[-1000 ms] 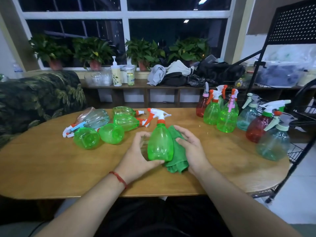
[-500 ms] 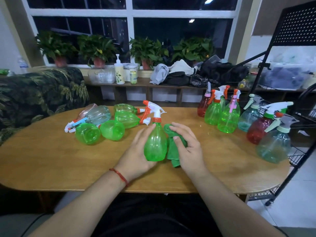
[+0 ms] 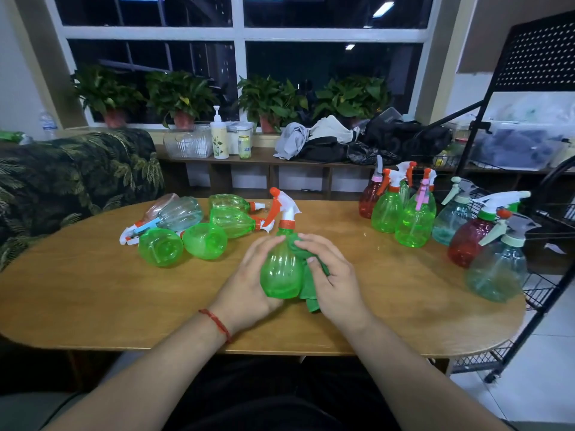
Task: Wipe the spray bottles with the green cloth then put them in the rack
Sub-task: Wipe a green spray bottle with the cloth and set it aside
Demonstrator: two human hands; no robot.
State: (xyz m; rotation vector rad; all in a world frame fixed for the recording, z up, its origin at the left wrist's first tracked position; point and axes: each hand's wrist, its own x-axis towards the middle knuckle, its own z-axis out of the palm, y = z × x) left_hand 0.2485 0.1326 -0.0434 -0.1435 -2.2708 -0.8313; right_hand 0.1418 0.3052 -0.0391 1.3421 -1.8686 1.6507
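A green spray bottle [image 3: 281, 272] with a white and orange trigger stands upright on the wooden table [image 3: 93, 293], near its front middle. My left hand [image 3: 245, 281] grips the bottle's left side. My right hand [image 3: 329, 275] holds the green cloth [image 3: 311, 290] pressed against the bottle's right side, fingers curled over its shoulder. Several bottles [image 3: 193, 228] lie on their sides at the table's back left. More bottles [image 3: 404, 213] stand upright at the right, green, red and pale blue. The black wire rack [image 3: 535, 293] stands beyond the table's right end.
A leaf-patterned sofa [image 3: 77, 175] sits at the left. Behind the table a low shelf [image 3: 264, 157] carries a pump bottle, containers, clothes and bags. Potted plants line the window sill. White floor tiles show at the lower right.
The bottle has turned from leaning to upright, and my right hand with the cloth has slid up along its right side toward the neck. My left hand has shifted round the bottle.
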